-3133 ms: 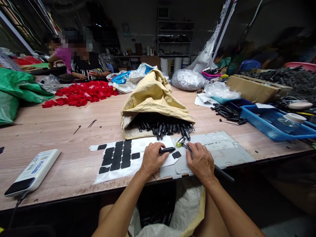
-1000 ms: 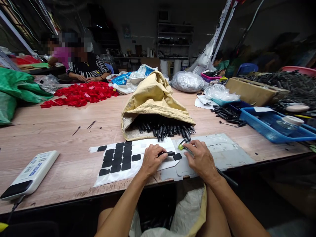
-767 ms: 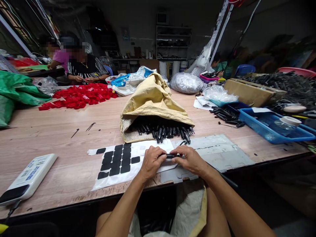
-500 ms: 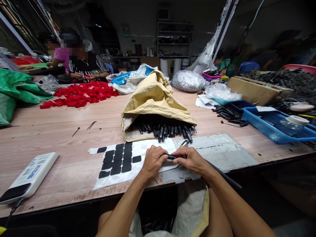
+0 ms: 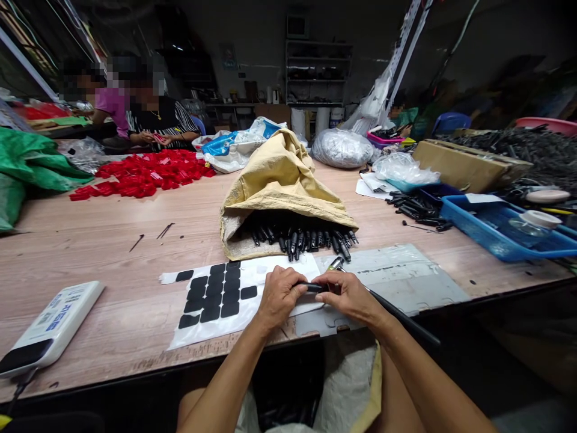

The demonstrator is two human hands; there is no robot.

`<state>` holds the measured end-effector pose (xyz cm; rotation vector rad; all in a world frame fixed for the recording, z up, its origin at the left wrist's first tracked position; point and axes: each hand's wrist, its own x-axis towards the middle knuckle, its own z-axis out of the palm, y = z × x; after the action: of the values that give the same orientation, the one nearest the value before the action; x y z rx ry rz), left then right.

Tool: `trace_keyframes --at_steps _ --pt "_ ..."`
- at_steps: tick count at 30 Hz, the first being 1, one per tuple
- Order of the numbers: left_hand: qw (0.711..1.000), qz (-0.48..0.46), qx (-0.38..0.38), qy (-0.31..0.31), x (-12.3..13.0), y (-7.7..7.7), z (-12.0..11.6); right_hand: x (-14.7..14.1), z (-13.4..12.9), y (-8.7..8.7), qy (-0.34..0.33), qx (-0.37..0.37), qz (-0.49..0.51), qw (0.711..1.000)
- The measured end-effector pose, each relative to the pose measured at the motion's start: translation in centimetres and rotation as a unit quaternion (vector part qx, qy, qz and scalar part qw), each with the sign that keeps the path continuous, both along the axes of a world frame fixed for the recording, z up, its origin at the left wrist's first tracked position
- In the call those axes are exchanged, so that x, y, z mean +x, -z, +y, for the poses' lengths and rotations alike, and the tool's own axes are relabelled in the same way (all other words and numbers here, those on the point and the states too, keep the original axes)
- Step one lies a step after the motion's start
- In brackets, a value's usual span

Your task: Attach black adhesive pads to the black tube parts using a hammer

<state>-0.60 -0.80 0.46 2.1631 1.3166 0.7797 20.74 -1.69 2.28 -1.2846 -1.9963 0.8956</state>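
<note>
Between fingers of left hand (image 5: pixel 280 296) and right hand (image 5: pixel 349 296): black cylindrical part (image 5: pixel 311 288), lying crosswise. Left fingers pinched around left end; right fingers closed about right end. Step in hand, by appearance: two-handed work on part. Next move likely calls for steady left grip, fine right-finger control. Left of fingers: white sheet (image 5: pixel 250 273). Under right hand: hammer (image 5: pixel 401 316).

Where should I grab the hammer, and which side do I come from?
I'd wrap your fingers around the hammer's long black handle, probably coming from the person's right. It's slim and straight, and its free end sticks out past the table edge. The head end is crowded by the right hand, which hides part of the tool.
</note>
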Motion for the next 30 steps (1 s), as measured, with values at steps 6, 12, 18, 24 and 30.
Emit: trace_keyframes --at_steps 6,12,18,24,30 --pt "1.000 0.010 0.018 0.008 0.0 0.1 0.0 -0.1 -0.5 0.0 0.001 0.112 -0.115 0.987" --pt "0.999 0.006 0.023 0.023 0.0 0.5 0.2 -1.0 -1.0 1.1 -0.008 0.214 -0.206 0.955" --pt "1.000 -0.007 0.006 0.023 0.0 0.5 0.2 -1.7 -1.1 2.0 0.004 0.234 -0.176 0.956" --pt "1.000 -0.019 0.000 0.008 0.0 0.1 0.2 -0.8 -0.8 1.4 -0.002 0.198 -0.136 0.971" --pt "1.000 -0.011 -0.002 0.006 0.0 -0.1 0.0 0.2 -1.3 0.9 0.025 0.173 -0.116 0.978"
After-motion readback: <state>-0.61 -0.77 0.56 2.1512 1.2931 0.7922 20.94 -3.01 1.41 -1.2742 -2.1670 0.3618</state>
